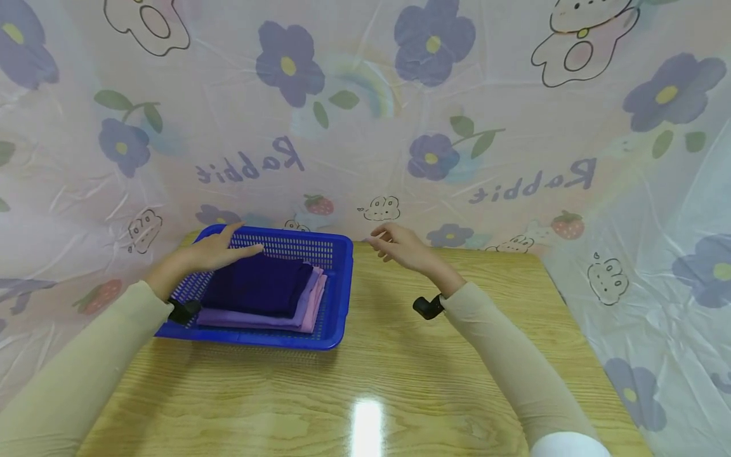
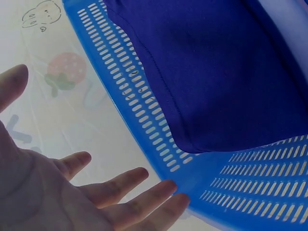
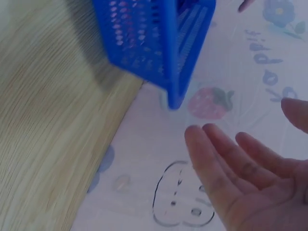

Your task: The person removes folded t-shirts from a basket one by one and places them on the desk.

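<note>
A blue plastic basket point(image 1: 346, 292) with slotted walls stands on the left part of the table. Inside lies a stack of folded cloths: a dark navy one point(image 1: 257, 285) on top, a purple one point(image 1: 245, 318) beneath it, and a pink one point(image 1: 317, 301) showing at the right edge. Over the basket's back left corner my left hand point(image 1: 214, 251) is spread, holding nothing; whether it touches the rim I cannot tell. My right hand point(image 1: 404, 246) hovers to the right of the basket, apart from it, with fingers relaxed and nothing in them, as the right wrist view also shows.
The wooden table point(image 1: 445, 381) extends in front and to the right of the basket. A printed curtain point(image 1: 354, 146) with flowers and rabbits hangs close behind the table's back edge and along both sides. Black wrist cameras point(image 1: 428, 307) are strapped to both wrists.
</note>
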`<act>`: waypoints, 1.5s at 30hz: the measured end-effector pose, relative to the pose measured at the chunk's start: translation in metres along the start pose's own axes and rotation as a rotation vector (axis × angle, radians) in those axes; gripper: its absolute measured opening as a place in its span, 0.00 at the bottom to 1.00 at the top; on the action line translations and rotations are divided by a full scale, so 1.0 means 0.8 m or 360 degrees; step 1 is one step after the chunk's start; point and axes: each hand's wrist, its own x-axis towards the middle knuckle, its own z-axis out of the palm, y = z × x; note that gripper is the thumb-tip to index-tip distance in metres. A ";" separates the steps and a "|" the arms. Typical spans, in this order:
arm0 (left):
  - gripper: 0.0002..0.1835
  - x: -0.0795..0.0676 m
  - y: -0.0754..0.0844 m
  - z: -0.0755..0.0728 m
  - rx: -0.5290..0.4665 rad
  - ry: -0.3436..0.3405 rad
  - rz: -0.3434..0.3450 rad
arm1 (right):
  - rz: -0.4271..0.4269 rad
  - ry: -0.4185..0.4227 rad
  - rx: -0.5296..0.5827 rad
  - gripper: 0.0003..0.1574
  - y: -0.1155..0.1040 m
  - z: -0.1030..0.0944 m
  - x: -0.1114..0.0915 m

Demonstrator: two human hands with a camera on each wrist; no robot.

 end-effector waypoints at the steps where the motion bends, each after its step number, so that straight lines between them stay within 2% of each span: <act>1: 0.55 0.000 -0.001 -0.001 -0.0004 -0.0015 -0.0012 | -0.0002 -0.0014 0.0041 0.30 -0.003 0.002 0.004; 12: 0.57 0.006 -0.014 -0.001 -0.0184 -0.0157 -0.0075 | 0.0043 -0.0097 0.0412 0.24 -0.028 0.028 0.033; 21: 0.58 0.015 -0.028 -0.001 -0.0412 -0.0381 -0.0171 | 0.0206 -0.0162 0.0632 0.22 -0.043 0.055 0.049; 33: 0.63 0.027 -0.042 0.003 -0.0408 -0.0539 -0.0323 | 0.0414 -0.0245 0.0692 0.21 -0.063 0.097 0.073; 38: 0.62 0.029 -0.049 0.006 -0.0395 -0.0561 -0.0354 | 0.0497 -0.0268 0.0654 0.23 -0.071 0.114 0.080; 45: 0.58 0.030 -0.055 0.008 -0.0326 -0.0536 -0.0358 | 0.0549 -0.0205 0.0577 0.28 -0.080 0.139 0.087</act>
